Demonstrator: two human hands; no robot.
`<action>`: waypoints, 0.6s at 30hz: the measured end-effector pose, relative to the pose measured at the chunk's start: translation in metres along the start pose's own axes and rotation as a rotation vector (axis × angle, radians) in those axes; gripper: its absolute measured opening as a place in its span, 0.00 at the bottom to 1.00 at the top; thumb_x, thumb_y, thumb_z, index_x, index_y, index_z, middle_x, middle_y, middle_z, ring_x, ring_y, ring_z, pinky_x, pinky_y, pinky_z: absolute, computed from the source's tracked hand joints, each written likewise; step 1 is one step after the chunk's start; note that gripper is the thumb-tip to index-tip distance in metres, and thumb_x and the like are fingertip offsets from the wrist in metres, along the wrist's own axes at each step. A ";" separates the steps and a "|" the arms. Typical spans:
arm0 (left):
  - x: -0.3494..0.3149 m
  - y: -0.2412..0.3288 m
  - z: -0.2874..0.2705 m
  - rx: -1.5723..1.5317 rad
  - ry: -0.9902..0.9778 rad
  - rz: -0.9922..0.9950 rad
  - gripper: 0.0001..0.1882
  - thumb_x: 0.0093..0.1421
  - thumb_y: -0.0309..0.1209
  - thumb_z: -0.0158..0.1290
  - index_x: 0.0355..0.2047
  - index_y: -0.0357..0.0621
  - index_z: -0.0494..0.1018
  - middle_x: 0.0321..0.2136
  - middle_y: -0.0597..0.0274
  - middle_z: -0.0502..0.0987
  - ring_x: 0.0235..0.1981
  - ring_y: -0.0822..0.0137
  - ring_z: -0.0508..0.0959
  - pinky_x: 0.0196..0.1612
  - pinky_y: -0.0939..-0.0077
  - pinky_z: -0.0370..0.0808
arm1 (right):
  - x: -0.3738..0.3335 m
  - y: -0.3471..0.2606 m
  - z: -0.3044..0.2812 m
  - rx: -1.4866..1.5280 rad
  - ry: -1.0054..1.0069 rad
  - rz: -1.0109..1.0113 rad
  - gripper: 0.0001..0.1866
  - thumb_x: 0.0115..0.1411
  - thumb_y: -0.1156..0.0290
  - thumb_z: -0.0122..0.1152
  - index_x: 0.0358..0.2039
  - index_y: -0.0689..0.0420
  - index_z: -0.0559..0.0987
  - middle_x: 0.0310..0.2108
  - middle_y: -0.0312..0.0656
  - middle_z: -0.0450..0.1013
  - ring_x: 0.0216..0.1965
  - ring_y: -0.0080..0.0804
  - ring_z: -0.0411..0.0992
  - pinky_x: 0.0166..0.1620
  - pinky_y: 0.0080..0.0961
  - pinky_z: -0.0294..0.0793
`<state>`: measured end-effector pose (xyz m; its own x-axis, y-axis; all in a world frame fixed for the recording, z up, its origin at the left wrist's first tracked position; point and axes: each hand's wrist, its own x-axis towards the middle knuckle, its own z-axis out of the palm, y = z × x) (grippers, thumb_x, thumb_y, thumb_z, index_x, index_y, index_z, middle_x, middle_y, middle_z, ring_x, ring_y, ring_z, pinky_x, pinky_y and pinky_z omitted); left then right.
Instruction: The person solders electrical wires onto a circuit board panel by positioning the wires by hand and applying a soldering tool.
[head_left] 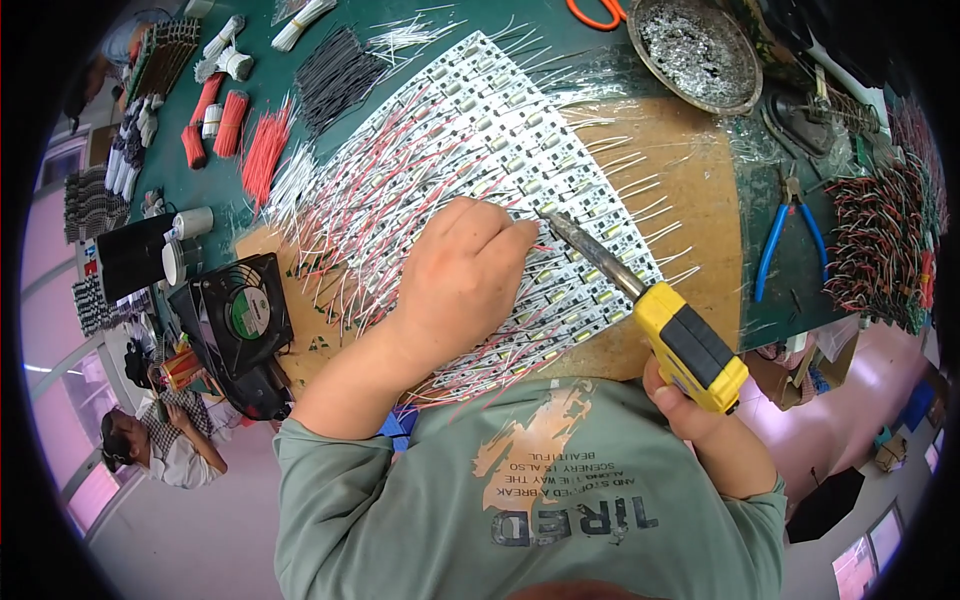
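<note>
Over the middle of a large white panel of small circuit boards (575, 185), my left hand (462, 268) is closed in a pinch. What its fingertips hold, if anything, is hidden. My right hand (688, 408) grips a yellow and black soldering gun (692, 345) by its handle. Its long metal tip points up and left and reaches the panel just beside my left fingertips. Rows of thin red and white wires (375, 180) stick out from the panel's left part. More white wire ends stand out along its right edge. The panel rests tilted on a brown board (690, 190).
Black wires (338, 80) and red wires (267, 150) lie at the far left. A small fan (245, 312) stands left. At right are blue-handled pliers (790, 235), a round pan (697, 55) of silvery scraps and piled wired boards (880, 245). Another person (165, 440) sits at lower left.
</note>
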<state>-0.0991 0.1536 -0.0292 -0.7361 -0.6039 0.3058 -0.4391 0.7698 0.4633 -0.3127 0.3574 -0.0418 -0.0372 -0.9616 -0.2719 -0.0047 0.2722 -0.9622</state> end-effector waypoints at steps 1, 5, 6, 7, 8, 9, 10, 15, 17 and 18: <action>0.000 0.000 0.000 0.005 -0.006 -0.003 0.12 0.45 0.17 0.57 0.32 0.41 0.78 0.24 0.60 0.73 0.27 0.60 0.73 0.29 0.68 0.71 | 0.001 -0.003 0.001 0.000 0.001 0.000 0.15 0.49 0.69 0.65 0.36 0.61 0.73 0.25 0.38 0.70 0.24 0.31 0.69 0.30 0.24 0.68; -0.001 0.000 0.001 0.011 -0.001 -0.003 0.12 0.45 0.17 0.57 0.32 0.40 0.77 0.24 0.60 0.72 0.27 0.60 0.73 0.30 0.68 0.70 | 0.003 -0.001 -0.002 -0.026 -0.017 0.019 0.17 0.49 0.70 0.65 0.38 0.62 0.73 0.27 0.39 0.71 0.26 0.32 0.70 0.31 0.25 0.69; 0.000 0.000 0.001 0.010 0.000 -0.002 0.12 0.45 0.17 0.57 0.32 0.40 0.77 0.24 0.60 0.72 0.27 0.60 0.73 0.30 0.68 0.70 | 0.002 0.003 -0.004 -0.121 -0.047 -0.034 0.18 0.49 0.69 0.66 0.39 0.62 0.73 0.28 0.40 0.71 0.26 0.33 0.71 0.31 0.26 0.70; 0.000 0.001 0.000 0.012 -0.008 -0.004 0.11 0.45 0.17 0.57 0.32 0.40 0.77 0.24 0.60 0.72 0.27 0.60 0.73 0.30 0.68 0.70 | 0.002 0.002 -0.004 -0.122 -0.047 -0.035 0.18 0.49 0.69 0.66 0.39 0.62 0.73 0.28 0.40 0.71 0.26 0.33 0.71 0.31 0.26 0.70; 0.000 0.001 0.000 0.014 -0.017 -0.005 0.11 0.45 0.17 0.57 0.32 0.40 0.77 0.25 0.60 0.72 0.27 0.60 0.73 0.30 0.68 0.70 | 0.001 0.002 -0.004 -0.146 -0.048 -0.033 0.18 0.49 0.69 0.66 0.39 0.62 0.73 0.28 0.40 0.71 0.26 0.34 0.71 0.31 0.26 0.70; 0.000 0.001 0.000 0.014 -0.017 -0.005 0.11 0.45 0.17 0.57 0.32 0.40 0.77 0.25 0.60 0.72 0.27 0.60 0.73 0.30 0.68 0.70 | 0.001 0.002 -0.004 -0.170 -0.050 -0.031 0.18 0.49 0.69 0.66 0.39 0.62 0.73 0.28 0.40 0.71 0.26 0.34 0.71 0.32 0.26 0.70; 0.000 0.001 0.000 0.010 -0.012 -0.003 0.11 0.45 0.17 0.57 0.32 0.40 0.77 0.25 0.60 0.72 0.27 0.60 0.73 0.30 0.68 0.70 | 0.001 0.001 -0.004 -0.170 -0.050 -0.031 0.18 0.49 0.69 0.66 0.39 0.62 0.73 0.28 0.40 0.71 0.26 0.34 0.71 0.32 0.26 0.70; 0.000 0.001 0.001 0.014 -0.011 -0.005 0.11 0.46 0.17 0.56 0.32 0.40 0.77 0.24 0.60 0.72 0.27 0.59 0.73 0.30 0.68 0.70 | 0.000 0.000 -0.004 -0.049 -0.058 0.006 0.18 0.50 0.68 0.66 0.39 0.62 0.73 0.27 0.40 0.70 0.26 0.34 0.71 0.31 0.26 0.70; 0.000 0.001 0.001 0.006 -0.006 0.004 0.11 0.46 0.17 0.56 0.32 0.40 0.77 0.25 0.60 0.72 0.27 0.59 0.73 0.30 0.67 0.70 | 0.000 -0.002 -0.004 -0.058 -0.052 0.010 0.18 0.50 0.68 0.66 0.39 0.62 0.73 0.27 0.40 0.70 0.26 0.34 0.71 0.32 0.26 0.70; 0.000 0.000 0.001 0.005 -0.006 0.005 0.11 0.46 0.17 0.56 0.32 0.40 0.77 0.25 0.60 0.72 0.27 0.59 0.73 0.30 0.67 0.70 | -0.001 -0.003 -0.004 -0.067 -0.047 0.016 0.18 0.50 0.68 0.66 0.38 0.62 0.73 0.27 0.40 0.70 0.26 0.33 0.71 0.32 0.26 0.70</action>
<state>-0.0997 0.1543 -0.0302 -0.7415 -0.5987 0.3029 -0.4379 0.7739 0.4575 -0.3162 0.3572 -0.0387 0.0096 -0.9574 -0.2887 -0.0713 0.2873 -0.9552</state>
